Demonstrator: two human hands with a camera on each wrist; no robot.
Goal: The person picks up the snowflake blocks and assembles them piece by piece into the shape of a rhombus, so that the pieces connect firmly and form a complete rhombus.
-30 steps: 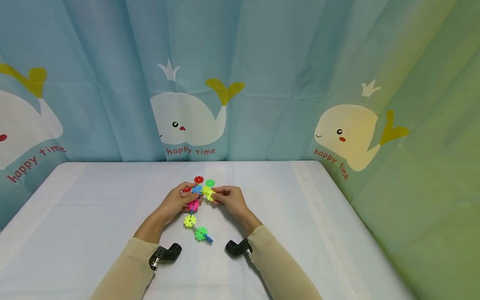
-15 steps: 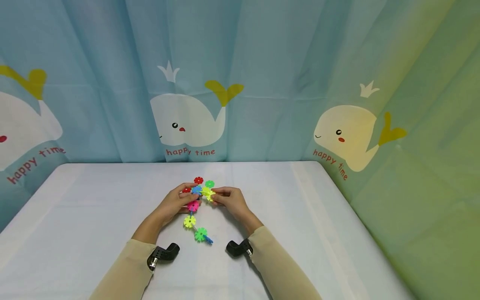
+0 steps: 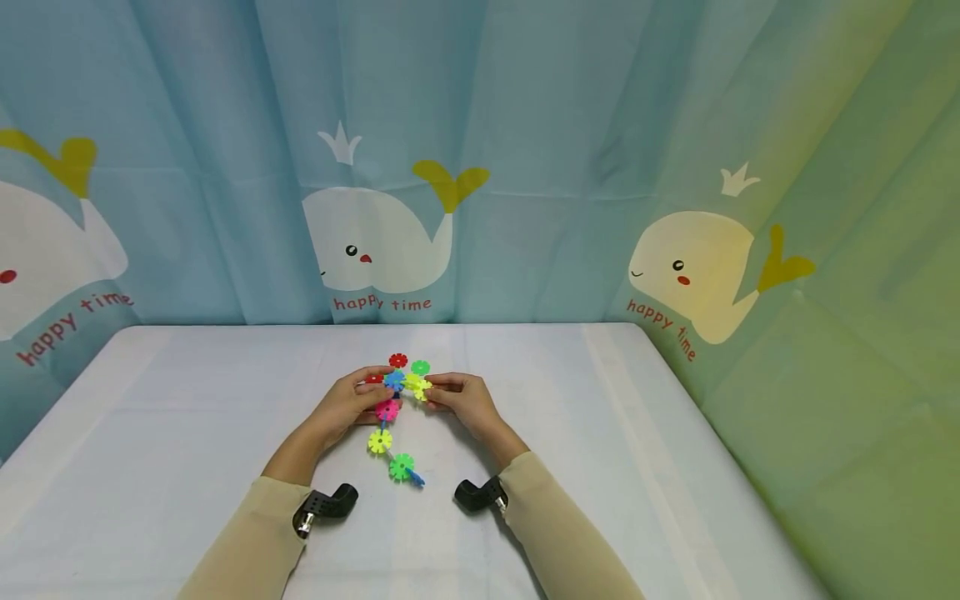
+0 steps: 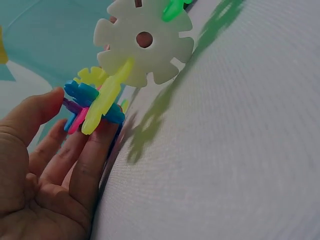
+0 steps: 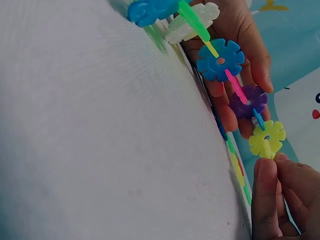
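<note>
Chain (image 3: pixel 375 447), gripped by my left fingers (image 3: pixel 372 391), runs down head view; yellow disc (image 3: pixel 422 395), pinched by right fingers (image 3: pixel 444 395), just rightward.

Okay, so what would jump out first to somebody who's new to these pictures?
Probably the chain of bright notched discs, held at the white table by the left hand while the right hand pinches a yellow disc. After that, maybe the middle whale print, flanked by two others on the blue curtain behind the table.
</note>
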